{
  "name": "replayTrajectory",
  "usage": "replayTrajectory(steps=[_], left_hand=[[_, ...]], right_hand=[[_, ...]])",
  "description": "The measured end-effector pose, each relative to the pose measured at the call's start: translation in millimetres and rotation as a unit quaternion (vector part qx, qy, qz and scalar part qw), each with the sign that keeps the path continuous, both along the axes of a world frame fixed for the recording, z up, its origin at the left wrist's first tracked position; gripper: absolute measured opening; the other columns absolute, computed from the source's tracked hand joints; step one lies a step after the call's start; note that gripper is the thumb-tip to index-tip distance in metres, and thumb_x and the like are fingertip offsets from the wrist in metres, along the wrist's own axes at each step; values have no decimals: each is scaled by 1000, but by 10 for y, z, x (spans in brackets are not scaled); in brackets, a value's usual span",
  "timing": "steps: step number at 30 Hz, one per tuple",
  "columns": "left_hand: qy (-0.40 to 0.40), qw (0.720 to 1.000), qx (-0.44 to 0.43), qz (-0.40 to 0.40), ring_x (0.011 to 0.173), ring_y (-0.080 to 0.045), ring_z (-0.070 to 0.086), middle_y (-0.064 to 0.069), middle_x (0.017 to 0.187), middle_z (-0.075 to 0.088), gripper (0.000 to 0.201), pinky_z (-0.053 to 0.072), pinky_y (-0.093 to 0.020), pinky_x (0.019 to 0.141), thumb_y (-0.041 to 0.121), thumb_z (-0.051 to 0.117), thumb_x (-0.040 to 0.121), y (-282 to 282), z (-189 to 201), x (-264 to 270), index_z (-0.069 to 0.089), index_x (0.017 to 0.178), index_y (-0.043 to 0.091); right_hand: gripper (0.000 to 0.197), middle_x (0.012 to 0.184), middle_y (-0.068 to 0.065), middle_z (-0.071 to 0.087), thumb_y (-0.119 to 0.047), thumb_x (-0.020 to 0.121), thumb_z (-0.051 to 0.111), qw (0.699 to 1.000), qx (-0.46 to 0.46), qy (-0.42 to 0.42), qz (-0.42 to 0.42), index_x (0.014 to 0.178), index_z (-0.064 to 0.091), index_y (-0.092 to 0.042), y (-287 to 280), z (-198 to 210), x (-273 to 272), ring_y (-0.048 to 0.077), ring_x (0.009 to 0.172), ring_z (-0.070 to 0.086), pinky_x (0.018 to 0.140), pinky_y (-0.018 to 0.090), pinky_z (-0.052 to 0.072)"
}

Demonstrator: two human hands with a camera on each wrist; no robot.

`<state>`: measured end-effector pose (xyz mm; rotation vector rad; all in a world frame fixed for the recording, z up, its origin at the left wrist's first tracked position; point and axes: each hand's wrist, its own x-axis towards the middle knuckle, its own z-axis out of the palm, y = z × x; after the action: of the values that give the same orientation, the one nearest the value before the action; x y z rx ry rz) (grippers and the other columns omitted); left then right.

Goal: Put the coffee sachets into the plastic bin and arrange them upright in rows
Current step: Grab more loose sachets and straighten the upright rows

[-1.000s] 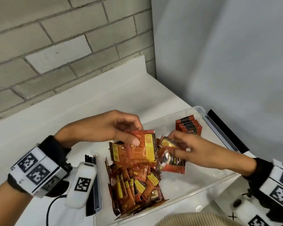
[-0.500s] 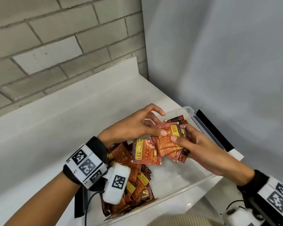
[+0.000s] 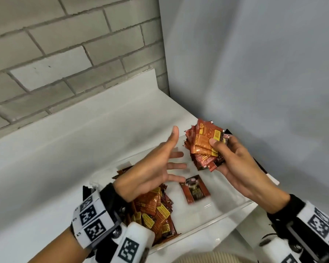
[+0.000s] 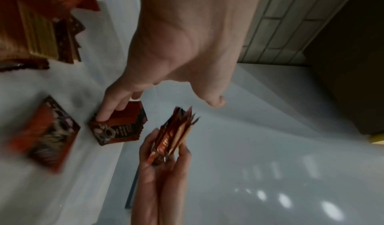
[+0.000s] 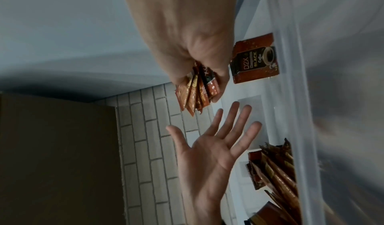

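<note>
My right hand (image 3: 217, 149) grips a fanned bundle of red-orange coffee sachets (image 3: 202, 147) above the far right end of the clear plastic bin (image 3: 217, 219). The right wrist view shows the same bundle (image 5: 195, 90) edge-on. My left hand (image 3: 176, 149) hovers just left of it, palm open and fingers spread, holding nothing. One sachet (image 3: 195, 188) lies flat, face up, on the bin floor. A loose pile of sachets (image 3: 154, 209) fills the bin's left end. In the left wrist view a short stack of sachets (image 4: 122, 128) stands in the bin beneath my fingers; contact is unclear.
The bin sits on a white counter (image 3: 65, 149) in a corner, with a grey brick wall (image 3: 65, 54) behind and a plain grey wall (image 3: 254, 73) to the right. The bin floor between the pile and the flat sachet is bare.
The left hand has let go of the bundle and opened. The right hand has lifted the bundle alone, up and to the right. One sachet now lies flat on the bin floor.
</note>
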<state>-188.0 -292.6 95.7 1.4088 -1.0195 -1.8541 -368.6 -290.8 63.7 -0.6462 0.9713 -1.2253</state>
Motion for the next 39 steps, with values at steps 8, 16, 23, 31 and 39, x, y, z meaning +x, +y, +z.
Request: replayTrajectory(steps=[8,16,23,31,39], left_hand=[[68,998,-12,6,105,-21,67,-11,126,61,67,57,-35,82,49,54,82,-5,-103,-173,37,139,20],[-96,982,-50,-158,102,-15,55,-3,112,53,71,52,-31,90,69,35,77,-143,-113,-183,47,123,16],[-447,631,-239,-587,129,-26,25,-1,149,25,66,41,-41,99,-8,46,88,-215,-410,-361,35,142,29],[-467,547,-315,-619,120,-28,31,-7,142,27,75,40,-37,79,-5,73,72,-249,-598,-476,35,132,18],[-384,645,-354,-558,107,-19,47,-8,123,51,33,44,-33,85,22,61,90,-288,-504,-348,55,121,10]], right_hand=[[43,104,3,72,-20,76,63,984,-55,74,156,117,51,-21,117,3,124,20,96,70,78,28,58],[24,86,-1,73,-7,85,57,995,-84,44,23,106,56,-18,29,55,-256,14,75,70,65,25,58],[73,93,2,73,-40,49,88,997,-66,42,23,111,58,-20,95,-34,-466,15,81,71,67,25,58],[66,96,3,73,-38,53,84,996,-69,49,20,112,57,-23,131,-49,-461,17,82,72,67,24,58],[42,94,3,72,-20,73,65,995,-69,66,20,114,56,-18,107,-44,-446,17,81,70,73,29,58]])
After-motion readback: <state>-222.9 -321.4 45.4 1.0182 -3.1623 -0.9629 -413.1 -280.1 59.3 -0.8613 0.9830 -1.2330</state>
